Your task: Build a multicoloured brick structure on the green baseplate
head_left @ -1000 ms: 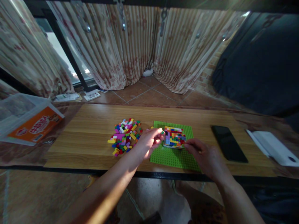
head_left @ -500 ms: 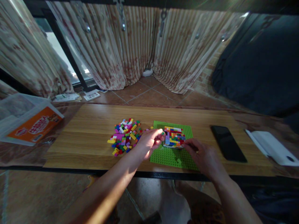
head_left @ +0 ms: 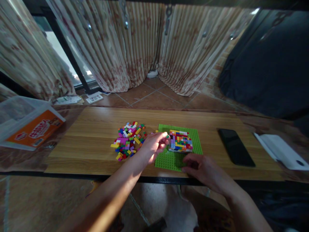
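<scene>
My left hand (head_left: pixel 155 145) is closed in a pinch on a small green brick (head_left: pixel 167 137), just left of the block of bricks. That multicoloured brick block (head_left: pixel 180 141), built of packed toy bricks in several colours, sits on a green studded baseplate (head_left: pixel 166 162). Low over the baseplate's front right part is my right hand (head_left: pixel 200 166), thumb and forefinger curved with a gap between their tips. I can make out nothing held there. A heap of loose bricks (head_left: pixel 127 141) lies on the wood to the left of my left hand.
The wooden table (head_left: pixel 84 141) carries a black phone (head_left: pixel 235 147) right of the baseplate. Farther right lies a white flat object (head_left: pixel 281 151). A clear plastic box (head_left: pixel 31 122) with an orange label stands at the left end. Curtains (head_left: pixel 135 48) hang behind.
My right hand has left the block's front right corner and come down toward the baseplate's near edge. My left hand stays almost in place, keeping the green brick.
</scene>
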### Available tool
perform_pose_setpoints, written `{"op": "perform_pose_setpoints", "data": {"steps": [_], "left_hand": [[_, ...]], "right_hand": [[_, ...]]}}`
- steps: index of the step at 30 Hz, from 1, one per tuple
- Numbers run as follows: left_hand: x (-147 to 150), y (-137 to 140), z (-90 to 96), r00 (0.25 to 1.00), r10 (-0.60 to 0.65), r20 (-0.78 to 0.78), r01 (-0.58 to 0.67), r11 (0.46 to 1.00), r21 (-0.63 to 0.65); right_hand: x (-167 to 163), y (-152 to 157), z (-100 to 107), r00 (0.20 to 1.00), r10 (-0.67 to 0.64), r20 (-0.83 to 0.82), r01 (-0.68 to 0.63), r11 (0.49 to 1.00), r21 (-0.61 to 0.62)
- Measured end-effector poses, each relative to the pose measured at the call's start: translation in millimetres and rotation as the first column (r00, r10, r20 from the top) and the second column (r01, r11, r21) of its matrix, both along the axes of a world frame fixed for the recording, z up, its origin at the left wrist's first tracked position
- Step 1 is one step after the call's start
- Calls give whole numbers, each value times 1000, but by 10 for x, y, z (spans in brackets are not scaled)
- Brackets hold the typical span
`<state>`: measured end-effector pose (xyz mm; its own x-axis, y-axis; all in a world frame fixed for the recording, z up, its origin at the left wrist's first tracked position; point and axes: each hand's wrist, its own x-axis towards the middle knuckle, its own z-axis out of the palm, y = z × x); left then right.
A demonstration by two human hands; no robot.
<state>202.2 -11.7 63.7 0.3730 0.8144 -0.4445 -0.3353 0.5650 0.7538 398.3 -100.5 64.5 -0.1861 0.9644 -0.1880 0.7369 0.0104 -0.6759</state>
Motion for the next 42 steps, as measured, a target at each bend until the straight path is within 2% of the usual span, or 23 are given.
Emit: {"op": "perform_pose_setpoints", "data": {"steps": [6, 11, 14, 18, 21, 35, 42], "left_hand": [[-3, 2, -23, 1000, -4, 1, 4, 1000, 30], [-4, -1, -35, 1000, 16, 6, -17, 999, 41], [-8, 1, -32, 1000, 16, 8, -16, 1000, 26], [-15, 4, -21, 1000, -11, 1, 11, 1000, -1], [-11, 6, -16, 1000, -12, -11, 12, 1000, 8], [3, -5, -9, 999, -38, -39, 38, 999, 13], [20, -41, -31, 998, -55, -42, 56, 998, 26]], "right_hand": [[20, 18, -89, 996, 13, 93, -16, 999, 33], [53, 1, -6, 997, 76, -32, -74, 996, 55], [103, 0, 21, 983, -37, -180, 62, 989, 136], [170, 53, -30, 925, -212, -314, 288, 933, 218], [176, 102, -82, 905, -262, -334, 353, 903, 246], [62, 245, -171, 894, -244, -376, 369, 877, 308], [94, 252, -229, 893, -247, -377, 363, 889, 278]]}}
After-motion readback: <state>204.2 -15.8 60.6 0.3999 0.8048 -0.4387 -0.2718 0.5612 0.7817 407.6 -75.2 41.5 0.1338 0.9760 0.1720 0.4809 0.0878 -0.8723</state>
